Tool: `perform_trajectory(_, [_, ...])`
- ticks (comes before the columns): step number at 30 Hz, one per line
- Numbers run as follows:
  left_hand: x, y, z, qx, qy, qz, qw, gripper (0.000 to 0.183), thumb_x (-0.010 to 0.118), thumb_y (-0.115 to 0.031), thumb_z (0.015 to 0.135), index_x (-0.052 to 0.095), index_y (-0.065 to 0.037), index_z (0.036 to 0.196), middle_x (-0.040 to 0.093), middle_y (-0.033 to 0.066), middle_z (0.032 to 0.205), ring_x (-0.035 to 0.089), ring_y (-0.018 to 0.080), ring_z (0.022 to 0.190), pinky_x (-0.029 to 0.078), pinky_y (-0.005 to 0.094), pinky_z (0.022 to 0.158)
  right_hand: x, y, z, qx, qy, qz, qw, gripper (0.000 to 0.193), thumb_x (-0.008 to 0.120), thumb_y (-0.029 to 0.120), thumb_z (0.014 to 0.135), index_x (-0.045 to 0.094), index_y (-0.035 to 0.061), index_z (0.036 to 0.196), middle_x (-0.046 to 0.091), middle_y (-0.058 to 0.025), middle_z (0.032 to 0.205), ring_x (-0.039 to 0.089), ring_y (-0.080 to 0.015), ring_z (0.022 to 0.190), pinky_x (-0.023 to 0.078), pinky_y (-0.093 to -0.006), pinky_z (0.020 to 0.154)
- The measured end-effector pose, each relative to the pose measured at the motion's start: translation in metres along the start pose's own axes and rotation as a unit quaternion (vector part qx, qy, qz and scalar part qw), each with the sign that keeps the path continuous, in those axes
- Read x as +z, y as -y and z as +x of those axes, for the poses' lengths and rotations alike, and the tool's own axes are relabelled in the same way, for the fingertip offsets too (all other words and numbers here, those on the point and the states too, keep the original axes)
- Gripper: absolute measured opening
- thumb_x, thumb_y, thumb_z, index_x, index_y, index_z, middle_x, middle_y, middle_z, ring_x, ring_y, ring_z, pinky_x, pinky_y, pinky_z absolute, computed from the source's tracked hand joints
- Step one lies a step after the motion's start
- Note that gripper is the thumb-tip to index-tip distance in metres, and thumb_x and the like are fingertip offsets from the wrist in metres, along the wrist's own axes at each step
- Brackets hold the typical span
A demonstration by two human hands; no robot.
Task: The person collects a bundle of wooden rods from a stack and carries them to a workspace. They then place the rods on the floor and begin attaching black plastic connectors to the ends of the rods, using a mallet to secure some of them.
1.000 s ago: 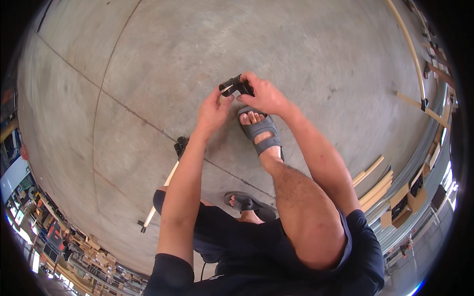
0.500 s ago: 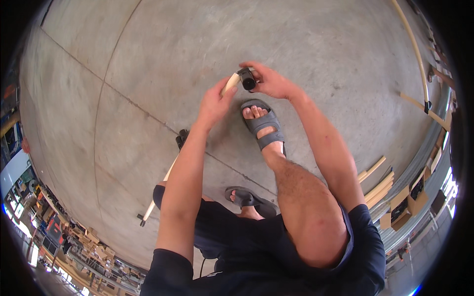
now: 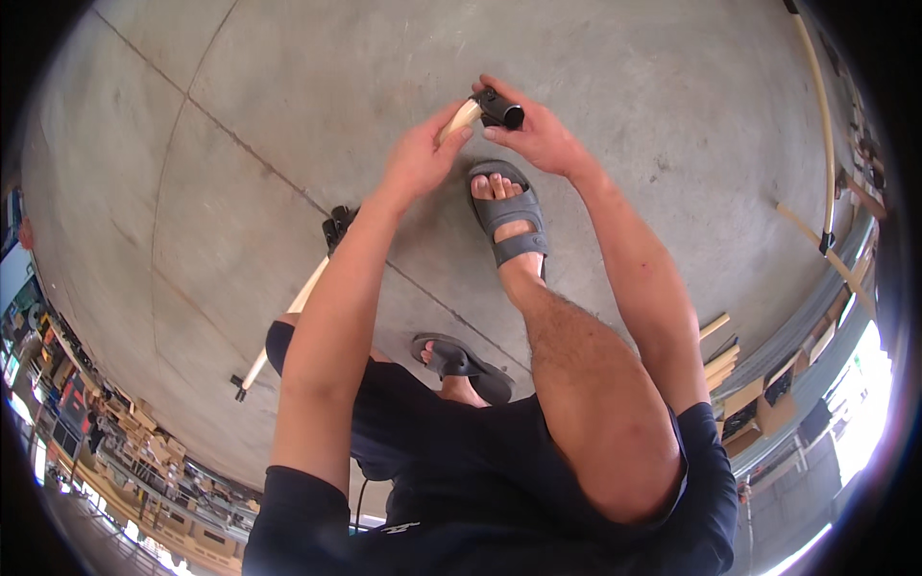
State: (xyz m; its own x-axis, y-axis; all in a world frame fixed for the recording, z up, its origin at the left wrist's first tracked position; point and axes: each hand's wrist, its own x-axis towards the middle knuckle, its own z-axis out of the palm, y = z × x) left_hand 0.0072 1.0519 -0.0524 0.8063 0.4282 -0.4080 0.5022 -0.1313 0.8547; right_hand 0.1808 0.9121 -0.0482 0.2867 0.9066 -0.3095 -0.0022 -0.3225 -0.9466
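Observation:
Out ahead of my foot, my left hand [image 3: 423, 158] is closed round a pale cream tube [image 3: 463, 119]; the palm hides how far the tube runs. A black pipe joint [image 3: 501, 109] with a round open socket sits at the tube's far end. My right hand [image 3: 543, 139] grips this joint, fingertips behind it and thumb below. To the left, another cream tube [image 3: 309, 286] with black joints [image 3: 336, 226] at its upper end and a small black fitting [image 3: 240, 386] at its lower end is partly hidden by my left forearm.
My sandalled foot [image 3: 511, 216] stands on the concrete floor [image 3: 288, 115] just below my hands. At the right lie a long cream tube [image 3: 824, 125], several shorter tubes [image 3: 720, 367] and open cardboard boxes [image 3: 773, 408]. Shelving with cartons [image 3: 144, 432] lines the lower left.
The black joint has turned, so its open socket now faces more to the right. Both hands sit higher in the view, and the whole scene has shifted slightly.

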Motion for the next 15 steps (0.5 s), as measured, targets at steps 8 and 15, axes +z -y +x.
perform_trajectory(8, [-0.003, -0.028, -0.009, -0.055, 0.007, 0.098, 0.994, 0.045, 0.058, -0.035, 0.099, 0.053, -0.022, 0.141, 0.071, 0.0158, 0.101, 0.068, 0.0355, 0.092, 0.052, 0.0416, 0.079, 0.007, 0.033, 0.009, 0.122, -0.05, -0.175, 0.976, 0.068, 0.073, 0.035, 0.086, 0.052, 0.0049, 0.143, 0.068, -0.0174, 0.123, 0.065, -0.0297, 0.114, 0.052, -0.0389, 0.096])
perform_trajectory(15, [-0.005, -0.026, -0.009, -0.024, -0.001, 0.14, 0.99, 0.047, 0.058, -0.037, 0.098, 0.05, -0.027, 0.143, 0.071, 0.0147, 0.094, 0.067, 0.0385, 0.087, 0.052, 0.0461, 0.075, 0.013, 0.023, 0.007, 0.11, -0.092, -0.113, 0.983, 0.065, 0.072, 0.034, 0.084, 0.057, 0.0008, 0.137, 0.071, -0.0181, 0.113, 0.069, -0.0286, 0.102, 0.053, -0.0366, 0.09])
